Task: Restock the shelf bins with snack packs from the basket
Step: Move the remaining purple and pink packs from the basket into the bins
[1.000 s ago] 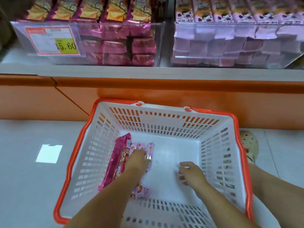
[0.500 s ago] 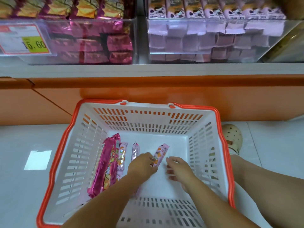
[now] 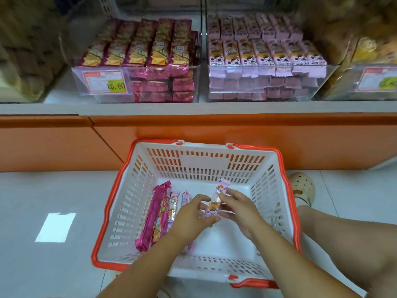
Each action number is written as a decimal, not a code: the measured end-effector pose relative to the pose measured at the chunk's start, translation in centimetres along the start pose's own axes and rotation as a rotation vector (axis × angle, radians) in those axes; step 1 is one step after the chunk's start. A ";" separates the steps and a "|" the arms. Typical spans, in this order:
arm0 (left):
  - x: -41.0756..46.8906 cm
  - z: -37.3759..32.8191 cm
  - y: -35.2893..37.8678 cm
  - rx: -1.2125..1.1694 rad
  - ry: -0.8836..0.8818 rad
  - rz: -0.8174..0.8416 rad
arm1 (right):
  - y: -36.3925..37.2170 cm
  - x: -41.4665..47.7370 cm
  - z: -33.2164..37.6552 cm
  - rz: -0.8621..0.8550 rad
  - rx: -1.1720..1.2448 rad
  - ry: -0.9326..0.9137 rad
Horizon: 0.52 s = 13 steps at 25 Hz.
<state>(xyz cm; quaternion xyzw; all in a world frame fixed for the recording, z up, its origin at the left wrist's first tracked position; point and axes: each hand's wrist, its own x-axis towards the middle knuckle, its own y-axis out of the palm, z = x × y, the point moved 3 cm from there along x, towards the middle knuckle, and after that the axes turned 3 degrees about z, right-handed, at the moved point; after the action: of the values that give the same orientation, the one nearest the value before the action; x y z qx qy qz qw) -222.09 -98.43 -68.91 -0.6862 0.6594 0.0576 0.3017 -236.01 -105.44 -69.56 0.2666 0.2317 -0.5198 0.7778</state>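
Pink snack pack [image 3: 216, 198], tilted, far end up, above the basket [image 3: 204, 162] floor: left hand [image 3: 193, 214] pinches its near end, right hand [image 3: 238, 209] grips its middle (both closed on it). Magenta packs [image 3: 156, 216] lie along the left wall.

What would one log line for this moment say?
step: picking | left hand: pinches pink pack | right hand: pinches pink pack | basket: magenta packs inside
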 end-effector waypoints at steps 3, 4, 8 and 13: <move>-1.9 -1.1 -1.0 -0.318 -0.068 0.100 | 0.0 -1.7 1.2 0.046 0.015 -0.046; -2.4 -1.4 -1.3 -0.357 -0.067 0.118 | 0.1 -2.1 1.4 0.055 0.015 -0.057; -4.4 -2.4 -1.8 -0.401 -0.041 0.114 | 0.6 -3.7 1.8 0.072 0.035 -0.103; -5.5 -6.3 -3.2 -0.378 0.078 0.011 | 2.1 -5.9 5.3 0.157 -0.068 -0.222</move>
<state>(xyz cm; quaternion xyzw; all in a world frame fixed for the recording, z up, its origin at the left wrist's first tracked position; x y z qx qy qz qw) -221.75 -96.91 -60.09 -0.7286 0.6519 0.1554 0.1413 -235.65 -104.21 -61.41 0.1983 0.1403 -0.4755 0.8455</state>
